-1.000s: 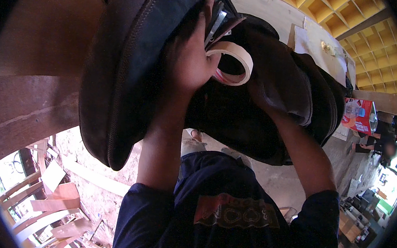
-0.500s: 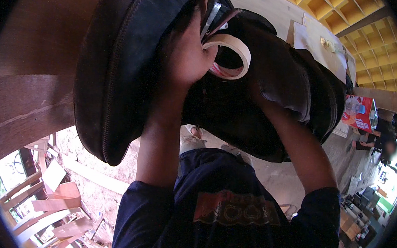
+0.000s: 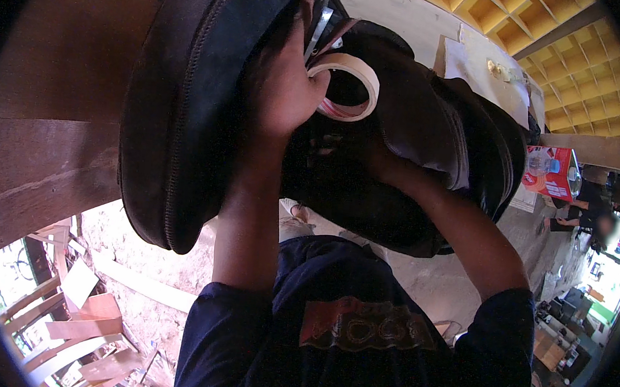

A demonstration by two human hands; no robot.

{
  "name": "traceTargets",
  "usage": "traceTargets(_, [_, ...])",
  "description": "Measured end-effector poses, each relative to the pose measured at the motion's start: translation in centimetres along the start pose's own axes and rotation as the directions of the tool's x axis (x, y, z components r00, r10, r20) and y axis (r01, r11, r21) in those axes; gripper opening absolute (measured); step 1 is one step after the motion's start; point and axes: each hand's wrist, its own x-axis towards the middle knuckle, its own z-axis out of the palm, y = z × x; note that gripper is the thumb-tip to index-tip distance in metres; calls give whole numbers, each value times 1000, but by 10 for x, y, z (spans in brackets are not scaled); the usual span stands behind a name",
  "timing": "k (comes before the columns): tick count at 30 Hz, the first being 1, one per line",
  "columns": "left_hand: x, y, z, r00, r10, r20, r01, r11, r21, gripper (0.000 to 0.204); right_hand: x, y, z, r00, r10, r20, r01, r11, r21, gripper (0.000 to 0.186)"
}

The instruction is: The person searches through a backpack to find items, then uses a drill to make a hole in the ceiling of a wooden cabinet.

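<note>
A large dark zippered bag (image 3: 160, 133) lies spread in front of me, its lid raised at the left. My left hand (image 3: 285, 91) is up against the inside of the lid, one finger stretched upward. A cream roll of tape (image 3: 369, 86) is held at its thumb, the ring facing me. Just beyond that hand a shiny metallic strip (image 3: 319, 32) and a brown strap show. Reaching into the bag's dark opening is my right hand (image 3: 352, 155), low and right of the tape. Faint fingertips show there; whether it grips anything is lost in shadow.
A brown wooden panel (image 3: 55, 140) stands at the left, with wood scraps (image 3: 96, 315) on the floor below. Behind the bag is a pale surface with paper (image 3: 487, 69). At the right are a red box (image 3: 552, 171), yellow gridded panels (image 3: 584, 76) and a person (image 3: 589, 216).
My right hand has shifted left and its fingertips now show faintly inside the bag. My left hand and the tape keep their hold, appearing slightly further left in the view.
</note>
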Motion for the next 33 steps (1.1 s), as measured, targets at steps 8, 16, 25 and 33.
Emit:
traceTargets(8, [-1,-5,-5,996,-56,76,63,994,-90,106,13,1,10,995,-6,101,-1,997,71,47])
traceTargets(16, [0,13,-8,999,40,-1,-40,984,173,110,11,75,-21,853,94,-514,-227,952,-203,48])
traceTargets(25, [6,11,-7,987,-156,49,150,984,99,109,9,96,-6,950,226,-216,-275,933,-233,48])
traceTargets(33, [5,-4,-4,997,56,-44,-46,977,208,107,8,85,8,941,332,68,-323,939,-116,49])
